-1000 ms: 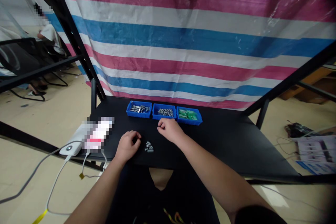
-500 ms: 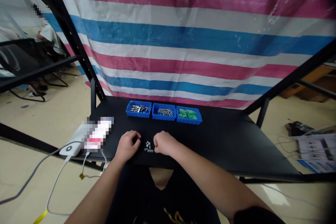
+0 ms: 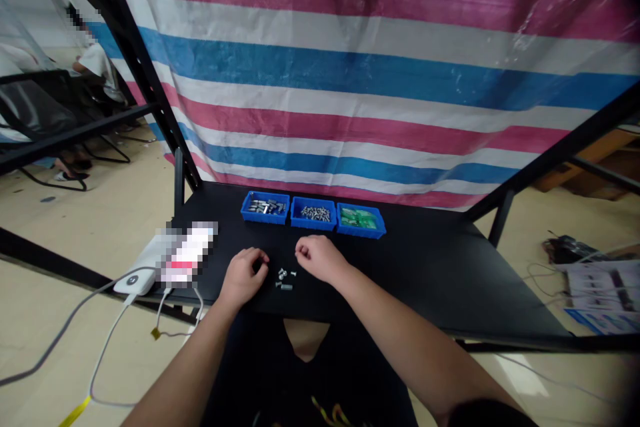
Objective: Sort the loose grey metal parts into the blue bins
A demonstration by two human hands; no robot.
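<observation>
My left hand point(image 3: 245, 277) lies on the black table left of a small group of metal screws point(image 3: 282, 274), its fingers bent and its thumb apart from them. Nothing shows between them. My right hand point(image 3: 320, 258) hovers above and right of the group, fingers curled in; whatever may be inside is hidden. Apart from the others, a single screw point(image 3: 293, 273) lies just below that hand. A grey metal cylinder point(image 3: 287, 287) is at the near side of the group, with a small screw beside it.
Along the back stand three blue bins: one with metal cylinders point(image 3: 267, 206), one with screws point(image 3: 315, 213), one with green packets point(image 3: 358, 217). A white power bank point(image 3: 134, 282) with cables and a blurred phone point(image 3: 189, 257) sit at left. Striped sheeting point(image 3: 340, 100) hangs behind.
My right hand has moved up and away from the screws, towards the bins. A single screw now shows where that hand was. My left hand has stayed in place.
</observation>
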